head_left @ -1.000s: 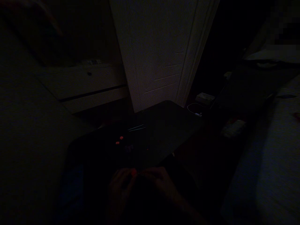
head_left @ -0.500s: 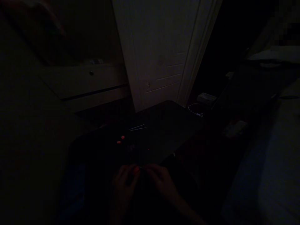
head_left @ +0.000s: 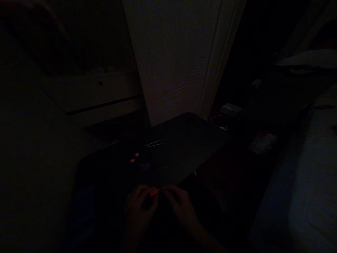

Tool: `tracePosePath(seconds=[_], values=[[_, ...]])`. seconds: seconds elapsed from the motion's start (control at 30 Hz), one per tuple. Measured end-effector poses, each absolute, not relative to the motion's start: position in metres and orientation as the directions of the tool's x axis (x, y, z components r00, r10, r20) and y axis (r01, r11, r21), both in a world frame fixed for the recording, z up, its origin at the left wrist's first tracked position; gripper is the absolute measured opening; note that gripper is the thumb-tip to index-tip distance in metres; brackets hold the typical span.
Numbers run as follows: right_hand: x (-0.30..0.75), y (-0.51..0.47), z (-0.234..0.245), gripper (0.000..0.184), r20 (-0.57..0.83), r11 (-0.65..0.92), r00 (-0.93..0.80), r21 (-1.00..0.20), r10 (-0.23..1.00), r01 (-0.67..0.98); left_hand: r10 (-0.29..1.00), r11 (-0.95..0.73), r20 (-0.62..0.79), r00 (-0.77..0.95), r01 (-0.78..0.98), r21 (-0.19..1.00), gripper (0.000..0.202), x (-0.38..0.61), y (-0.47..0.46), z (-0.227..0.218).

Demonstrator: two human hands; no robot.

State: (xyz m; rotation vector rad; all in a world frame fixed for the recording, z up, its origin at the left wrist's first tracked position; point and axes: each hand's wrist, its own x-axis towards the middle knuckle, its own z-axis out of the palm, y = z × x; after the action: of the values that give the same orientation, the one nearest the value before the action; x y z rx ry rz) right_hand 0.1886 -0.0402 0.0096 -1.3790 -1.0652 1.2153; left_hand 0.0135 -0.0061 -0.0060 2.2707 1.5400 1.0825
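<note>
In very dim light, my left hand [head_left: 139, 203] pinches a small red block [head_left: 153, 192] between thumb and fingers. My right hand [head_left: 180, 202] is closed close beside it. From its fingertips a thin, shiny piece [head_left: 160, 190] reaches toward the block; its kind is too dark to tell. Beyond my hands, on the dark table [head_left: 189, 140], lie a round red piece [head_left: 137, 154] and a small rectangular red piece [head_left: 132, 160]. A dim purple object [head_left: 145, 166] and a tiny red speck [head_left: 166, 168] are nearer to me.
Two thin, pale rods [head_left: 154, 143], maybe one pair of tweezers, lie farther back on the table. Behind it stands a light panelled door [head_left: 173, 63], with a drawer unit [head_left: 105, 91] to its left. A white cable [head_left: 217, 121] and a box [head_left: 231, 109] are off the table's right side.
The red block in my left hand shows more of its face now, seemingly turned slightly. Both hands stay nearly in place, and the view has shifted a little.
</note>
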Motion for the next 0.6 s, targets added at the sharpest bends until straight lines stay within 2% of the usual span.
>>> tracePosePath(seconds=[0.3, 0.6], values=[[0.191, -0.044, 0.011, 0.029, -0.079, -0.077, 0.073, -0.996, 0.994, -0.04, 0.891, -0.41, 0.427, 0.155, 0.677, 0.611, 0.025, 0.015, -0.004, -0.001], [0.203, -0.042, 0.011, 0.026, -0.281, -0.276, 0.129, -0.96, 0.951, -0.052, 0.898, -0.402, 0.412, 0.157, 0.675, 0.619, 0.039, 0.012, -0.004, 0.0]])
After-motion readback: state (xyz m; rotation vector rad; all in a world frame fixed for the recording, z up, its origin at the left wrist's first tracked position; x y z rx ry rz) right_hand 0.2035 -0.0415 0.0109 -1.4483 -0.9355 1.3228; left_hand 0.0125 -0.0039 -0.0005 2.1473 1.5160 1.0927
